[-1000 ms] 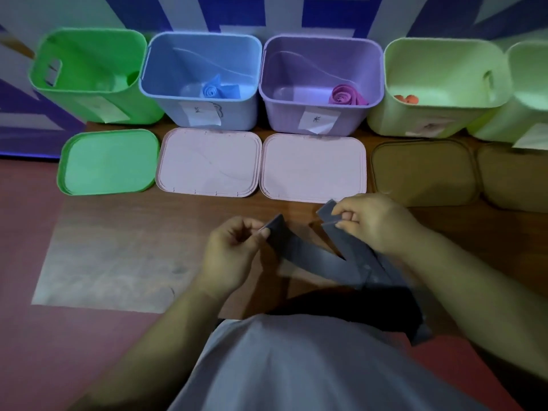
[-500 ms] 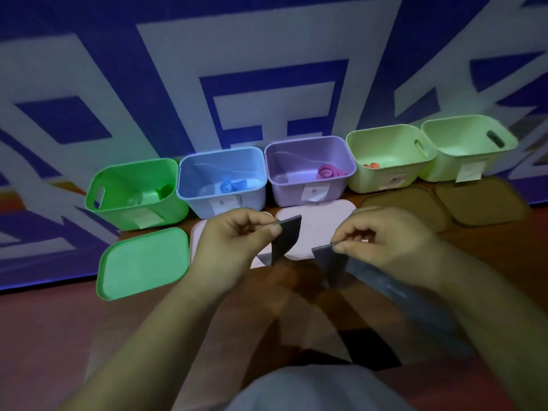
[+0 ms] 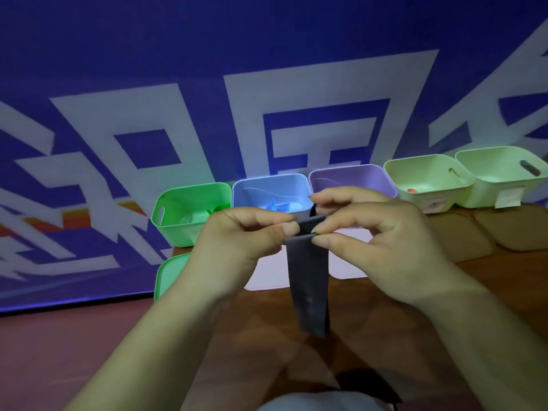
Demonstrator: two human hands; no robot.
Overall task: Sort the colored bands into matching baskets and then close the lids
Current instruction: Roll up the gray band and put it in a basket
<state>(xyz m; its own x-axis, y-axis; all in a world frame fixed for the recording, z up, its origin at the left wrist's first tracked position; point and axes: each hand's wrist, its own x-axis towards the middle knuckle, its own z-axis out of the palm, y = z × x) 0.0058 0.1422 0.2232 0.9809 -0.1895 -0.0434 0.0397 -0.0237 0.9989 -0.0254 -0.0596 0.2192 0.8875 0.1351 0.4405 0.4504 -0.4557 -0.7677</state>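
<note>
A: The fingers [image 3: 278, 229] first. What have they got?

B: Thumb and forefinger of the left hand [image 3: 237, 244] and of the right hand [image 3: 382, 244] are both closed in a pinch on the top edge of the dark grey band [image 3: 310, 283]. Their tips nearly meet in the middle.

A: How does the band lie?

B: It is held in the air, clear of the table [image 3: 385, 336]. Its long axis runs straight down from the fingers, and it looks doubled over, with the lower end hanging free below both hands.

A: Where are the baskets from there?

B: In a row on the far side, beyond the hands. The green basket [image 3: 178, 221] is at the left, then the blue basket [image 3: 267, 188] and the purple basket [image 3: 355, 176]. Two pale green baskets [image 3: 427, 176] stand at the right. All are open, and their lids lie flat on the table on their near side.

A: Which hand is nearer?

B: That depends on the target. No basket is grey, so I cannot tell the match by colour. If it is one of the pale green pair, I'd judge the right hand has the shorter reach, far and to the right. The hanging end would need lifting over the rim.
</note>
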